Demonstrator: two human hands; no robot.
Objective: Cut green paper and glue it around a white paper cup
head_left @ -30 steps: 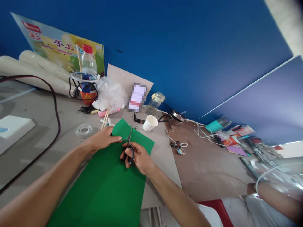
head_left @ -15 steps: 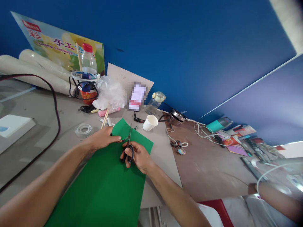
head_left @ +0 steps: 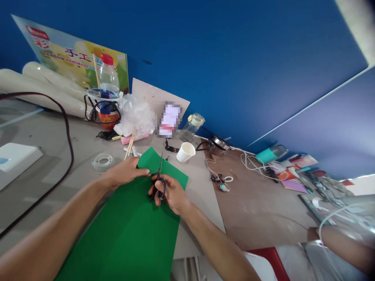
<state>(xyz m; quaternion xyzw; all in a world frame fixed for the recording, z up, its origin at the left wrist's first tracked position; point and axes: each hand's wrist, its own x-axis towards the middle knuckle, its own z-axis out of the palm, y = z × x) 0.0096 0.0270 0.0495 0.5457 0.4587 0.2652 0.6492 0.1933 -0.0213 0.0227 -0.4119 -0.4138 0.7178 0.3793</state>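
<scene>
A large green sheet (head_left: 129, 230) slants from the table's middle down past its front edge. Its far left edge is pinched in my left hand (head_left: 127, 171), thumb on top. My right hand (head_left: 168, 193) has its fingers in the black handles of a pair of scissors (head_left: 159, 183). The blades point away from me and are parted, over the sheet's far part, close to my left thumb. Just beyond the sheet stands a white paper cup (head_left: 186, 152). To the left of my left hand lies a roll of clear tape (head_left: 103, 161).
At the back are a phone (head_left: 169, 120) with a blurred screen, a glass jar (head_left: 191, 128), a plastic bag (head_left: 134, 115) and a red-capped bottle (head_left: 109, 74). A white box (head_left: 17, 160) sits at left. Another person's arm (head_left: 345, 246) shows at lower right.
The scissors' handles have tilted slightly in my right hand. Both hands stay nearly where they were, and the view has shifted a little.
</scene>
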